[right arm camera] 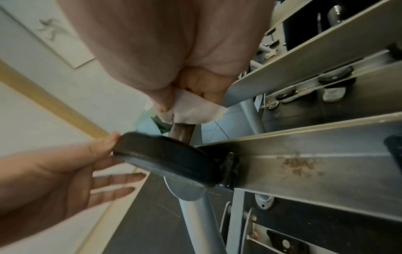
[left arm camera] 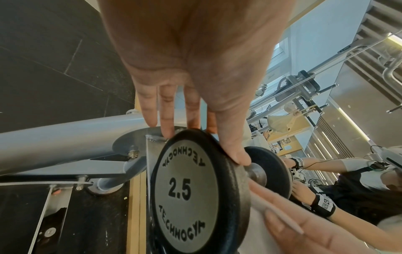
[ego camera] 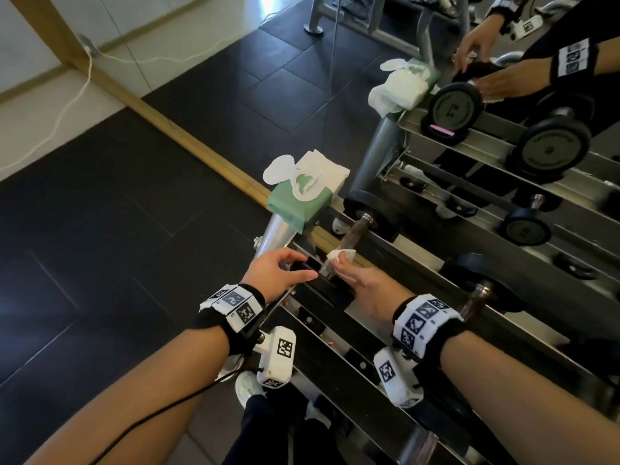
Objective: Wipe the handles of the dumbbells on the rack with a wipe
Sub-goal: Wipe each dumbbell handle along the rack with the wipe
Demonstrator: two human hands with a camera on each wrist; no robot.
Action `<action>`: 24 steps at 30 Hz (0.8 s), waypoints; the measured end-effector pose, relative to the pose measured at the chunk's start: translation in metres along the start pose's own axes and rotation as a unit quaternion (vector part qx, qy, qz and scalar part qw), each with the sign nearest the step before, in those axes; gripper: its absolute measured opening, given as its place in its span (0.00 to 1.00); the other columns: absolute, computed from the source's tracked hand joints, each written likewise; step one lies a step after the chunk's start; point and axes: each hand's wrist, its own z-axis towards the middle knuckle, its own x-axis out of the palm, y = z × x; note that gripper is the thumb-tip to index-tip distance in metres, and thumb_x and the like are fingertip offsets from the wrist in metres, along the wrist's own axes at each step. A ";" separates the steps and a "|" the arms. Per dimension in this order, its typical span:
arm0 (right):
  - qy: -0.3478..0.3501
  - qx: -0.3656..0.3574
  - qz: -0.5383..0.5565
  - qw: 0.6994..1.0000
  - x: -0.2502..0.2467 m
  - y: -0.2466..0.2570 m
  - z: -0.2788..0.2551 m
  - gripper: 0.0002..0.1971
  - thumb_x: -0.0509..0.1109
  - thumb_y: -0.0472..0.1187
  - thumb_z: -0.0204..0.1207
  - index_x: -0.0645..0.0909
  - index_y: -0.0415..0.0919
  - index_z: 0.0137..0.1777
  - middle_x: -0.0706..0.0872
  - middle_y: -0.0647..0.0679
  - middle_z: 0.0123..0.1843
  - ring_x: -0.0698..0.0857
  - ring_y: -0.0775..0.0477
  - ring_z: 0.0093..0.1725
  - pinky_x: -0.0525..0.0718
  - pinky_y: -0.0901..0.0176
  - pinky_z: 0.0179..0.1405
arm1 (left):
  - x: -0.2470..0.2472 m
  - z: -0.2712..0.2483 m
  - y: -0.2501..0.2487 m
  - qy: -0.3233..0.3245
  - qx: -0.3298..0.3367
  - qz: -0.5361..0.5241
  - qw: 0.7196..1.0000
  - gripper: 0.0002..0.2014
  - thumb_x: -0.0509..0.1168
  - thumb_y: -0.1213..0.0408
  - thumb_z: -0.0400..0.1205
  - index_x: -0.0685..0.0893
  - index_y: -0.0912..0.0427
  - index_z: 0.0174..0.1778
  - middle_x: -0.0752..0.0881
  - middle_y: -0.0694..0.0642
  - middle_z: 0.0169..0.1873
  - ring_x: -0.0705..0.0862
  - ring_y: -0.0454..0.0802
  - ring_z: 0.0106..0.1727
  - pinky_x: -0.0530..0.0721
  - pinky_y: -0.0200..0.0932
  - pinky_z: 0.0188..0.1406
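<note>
A small dumbbell lies at the left end of the rack's (ego camera: 396, 253) top shelf, its brownish handle (ego camera: 353, 233) bare toward the far plate (ego camera: 367, 209). My right hand (ego camera: 342, 263) grips a white wipe (ego camera: 343, 255) wrapped round the near part of that handle (right arm camera: 182, 132); the wrist view shows the wipe (right arm camera: 195, 110) bunched under the curled fingers. My left hand (ego camera: 297, 266) holds the near end plate (left arm camera: 187, 189), marked 2.5, thumb over its rim and fingers behind it. From the right wrist view, the plate (right arm camera: 169, 154) shows edge-on with the left thumb (right arm camera: 110, 139) on it.
A green pack of wipes (ego camera: 302, 196) with its lid open sits on the rack's left post. Another dumbbell (ego camera: 476, 293) lies further right on the same shelf. A mirror behind the rack reflects dumbbells and my hands (ego camera: 486, 75). Dark floor tiles lie to the left.
</note>
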 end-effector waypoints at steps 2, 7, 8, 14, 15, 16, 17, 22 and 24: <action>-0.064 0.019 0.081 0.994 -0.007 -0.002 0.001 0.15 0.59 0.47 0.88 0.81 0.58 0.69 0.87 0.52 0.59 0.83 0.63 0.55 0.79 0.67 0.58 | 0.000 0.000 0.001 -0.001 -0.001 0.006 1.000 0.20 0.77 0.44 0.72 0.85 0.40 0.59 0.87 0.44 0.53 0.83 0.41 0.57 0.79 0.37 0.52; -0.212 -0.008 0.164 0.963 -0.012 -0.004 0.006 0.19 0.57 0.44 0.90 0.75 0.51 0.78 0.81 0.45 0.69 0.78 0.47 0.71 0.72 0.60 0.66 | 0.002 -0.002 0.001 -0.013 0.002 0.003 1.000 0.19 0.77 0.44 0.72 0.85 0.37 0.58 0.84 0.37 0.54 0.79 0.32 0.55 0.70 0.28 0.45; -0.211 -0.009 0.160 0.964 -0.009 0.000 0.009 0.19 0.56 0.43 0.90 0.73 0.48 0.80 0.79 0.42 0.73 0.76 0.43 0.75 0.72 0.60 0.69 | 0.001 -0.002 0.001 -0.012 0.003 0.003 1.000 0.18 0.77 0.44 0.72 0.85 0.36 0.57 0.83 0.36 0.53 0.78 0.30 0.54 0.69 0.27 0.44; -0.202 0.003 0.248 0.947 0.026 0.001 0.017 0.15 0.60 0.47 0.88 0.79 0.56 0.72 0.83 0.49 0.68 0.82 0.62 0.64 0.79 0.70 0.59 | 0.001 -0.001 0.001 -0.011 0.009 0.005 1.000 0.17 0.77 0.47 0.73 0.86 0.39 0.57 0.84 0.34 0.51 0.78 0.29 0.54 0.68 0.25 0.43; -0.189 0.023 0.287 0.939 0.032 -0.004 0.015 0.12 0.61 0.52 0.87 0.82 0.62 0.64 0.84 0.56 0.61 0.82 0.68 0.56 0.77 0.76 0.52 | 0.001 -0.001 0.001 -0.011 0.009 0.002 1.000 0.17 0.78 0.48 0.73 0.86 0.39 0.56 0.85 0.37 0.52 0.79 0.31 0.55 0.68 0.26 0.44; -0.172 0.030 0.302 0.937 0.035 -0.008 0.013 0.10 0.62 0.54 0.86 0.84 0.65 0.60 0.83 0.58 0.58 0.82 0.67 0.53 0.76 0.75 0.52 | 0.000 -0.001 0.000 -0.009 0.008 0.000 1.000 0.17 0.78 0.48 0.73 0.86 0.40 0.56 0.85 0.39 0.53 0.80 0.33 0.56 0.69 0.26 0.44; -0.160 0.046 0.316 0.934 0.036 -0.011 0.011 0.11 0.62 0.54 0.86 0.86 0.64 0.59 0.83 0.56 0.60 0.83 0.61 0.57 0.78 0.68 0.59 | -0.001 0.000 0.000 -0.007 0.007 0.001 1.000 0.17 0.78 0.48 0.73 0.86 0.41 0.56 0.86 0.40 0.54 0.80 0.34 0.57 0.70 0.26 0.44; -0.239 0.043 0.337 0.910 0.015 -0.002 0.013 0.18 0.57 0.40 0.88 0.85 0.59 0.66 0.80 0.57 0.66 0.79 0.53 0.63 0.78 0.66 0.58 | -0.003 0.001 -0.003 0.004 0.008 0.017 1.000 0.17 0.77 0.47 0.73 0.86 0.41 0.57 0.86 0.39 0.51 0.82 0.31 0.50 0.71 0.25 0.39; -0.272 0.030 0.357 0.893 0.010 0.010 0.017 0.18 0.58 0.41 0.89 0.89 0.61 0.59 0.86 0.71 0.53 0.82 0.66 0.54 0.76 0.82 0.51 | -0.003 0.001 -0.003 0.002 0.009 0.021 1.000 0.17 0.77 0.47 0.73 0.86 0.41 0.56 0.85 0.38 0.51 0.81 0.32 0.52 0.69 0.26 0.41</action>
